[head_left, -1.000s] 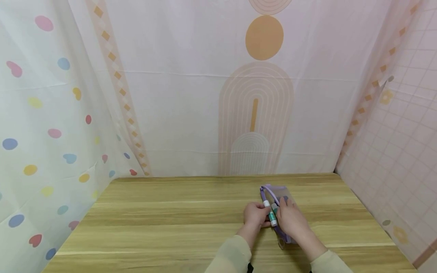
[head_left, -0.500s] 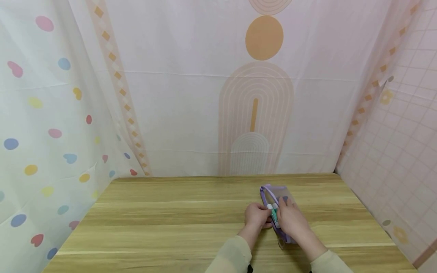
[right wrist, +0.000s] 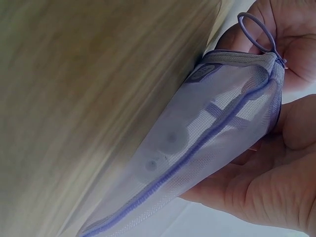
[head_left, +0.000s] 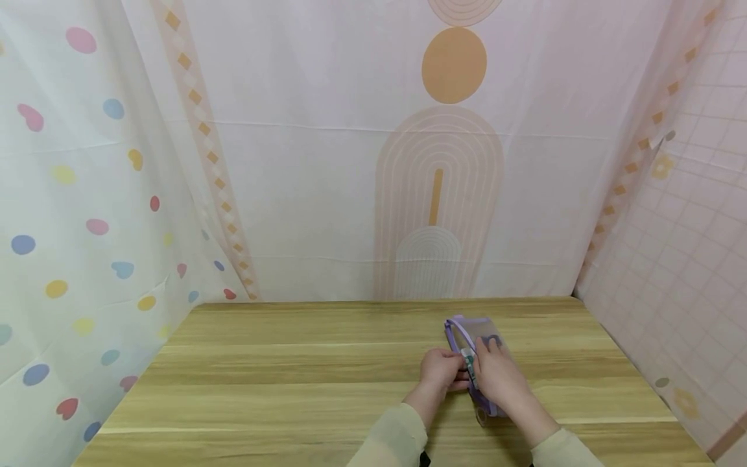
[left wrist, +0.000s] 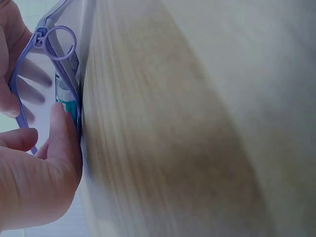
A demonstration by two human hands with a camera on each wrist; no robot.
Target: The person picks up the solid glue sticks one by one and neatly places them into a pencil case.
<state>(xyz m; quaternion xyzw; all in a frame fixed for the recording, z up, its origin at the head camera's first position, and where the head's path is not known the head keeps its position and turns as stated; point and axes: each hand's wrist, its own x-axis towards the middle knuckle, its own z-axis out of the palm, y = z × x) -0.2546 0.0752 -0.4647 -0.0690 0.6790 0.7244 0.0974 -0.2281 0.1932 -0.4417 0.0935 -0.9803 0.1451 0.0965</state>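
Observation:
A purple mesh zip pouch (head_left: pixel 481 327) lies slanted on the table with its zipped mouth open. My right hand (head_left: pixel 498 376) grips its upper side; in the left wrist view, fingers show through the mesh. At the mouth my left hand (head_left: pixel 440 370) holds a white-and-green glue stick (left wrist: pixel 69 101), which lies mostly within the pouch; one fingertip touches its side. In the right wrist view, two round pale ends (right wrist: pixel 172 138) show through the pouch mesh, too blurred to name. A purple zipper ring (left wrist: pixel 60 43) hangs at the near end of the pouch.
The wood-grain table (head_left: pixel 292 370) stretches widely to the left of the hands. A patterned curtain (head_left: pixel 315 214) hangs behind it, with a dotted curtain (head_left: pixel 105 194) at the left and a checked one (head_left: pixel 688 259) at the right.
The glue stick has gone from outside the pouch mouth to inside it, moving right and down with my left hand. My right hand keeps its grip on the pouch in nearly the same place.

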